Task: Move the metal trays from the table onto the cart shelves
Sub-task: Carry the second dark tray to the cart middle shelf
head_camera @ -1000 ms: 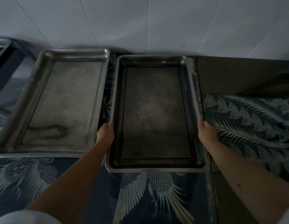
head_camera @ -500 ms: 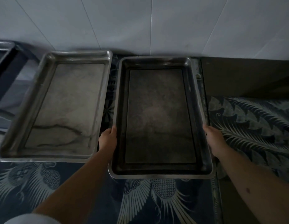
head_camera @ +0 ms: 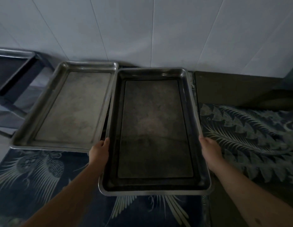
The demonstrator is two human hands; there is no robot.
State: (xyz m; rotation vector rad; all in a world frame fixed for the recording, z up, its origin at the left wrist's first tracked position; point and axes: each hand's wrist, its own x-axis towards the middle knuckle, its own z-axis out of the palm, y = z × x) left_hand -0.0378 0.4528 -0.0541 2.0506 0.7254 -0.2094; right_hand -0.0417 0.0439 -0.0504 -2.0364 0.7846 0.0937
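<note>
A dark rectangular metal tray (head_camera: 154, 128) is in the middle of the view, lifted off the table and overlapping the edge of its neighbour. My left hand (head_camera: 99, 150) grips its left rim and my right hand (head_camera: 209, 149) grips its right rim. A second, lighter metal tray (head_camera: 72, 107) lies flat on the table to its left. At the far left stands the cart (head_camera: 16, 76), a dark metal frame with another tray rim at its top.
The table wears a dark blue cloth (head_camera: 44, 177) with a pale bird and feather pattern. A bare dark tabletop patch (head_camera: 232, 86) lies at the back right. A white tiled wall (head_camera: 142, 30) runs right behind the table.
The dark tray has risen off the table and come toward me, held by both hands. Its left edge now overlaps the lighter tray, which has not moved.
</note>
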